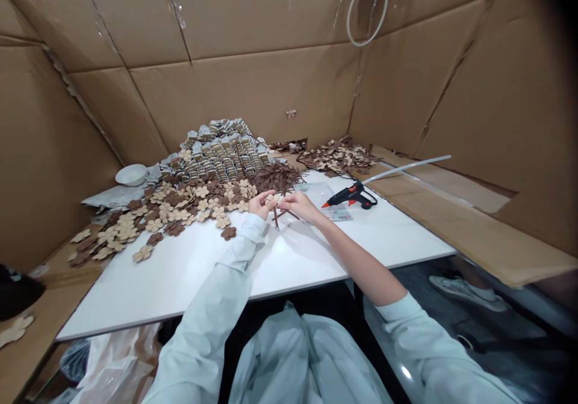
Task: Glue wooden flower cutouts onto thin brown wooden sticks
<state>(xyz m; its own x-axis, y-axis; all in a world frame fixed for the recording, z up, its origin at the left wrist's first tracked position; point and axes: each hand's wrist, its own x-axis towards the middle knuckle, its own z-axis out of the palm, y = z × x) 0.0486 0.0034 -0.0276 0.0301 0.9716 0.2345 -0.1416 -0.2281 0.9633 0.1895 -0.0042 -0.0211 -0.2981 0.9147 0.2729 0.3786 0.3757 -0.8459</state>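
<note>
Near the middle of the white table [198, 289], my left hand [259, 205] pinches a small beige flower cutout [271, 198]. My right hand [301, 206] is closed close beside it, its fingertips at the flower and on thin dark-brown strips [289, 214] that stick out below. How the strips join the flower is too small to make out. Just behind my hands is a heap of brown strips [276, 177]. A black glue gun with an orange tip [350, 195] lies to the right, with a long clear glue stick [409, 167] in its back.
Loose beige and brown flower cutouts [180, 205] spread over the left side. Behind them rises a stack of small silvery-wrapped pieces [221, 154]. A white bowl [131, 174] stands at far left, another flower pile [336, 155] at back right. Cardboard walls [253, 85] enclose the table.
</note>
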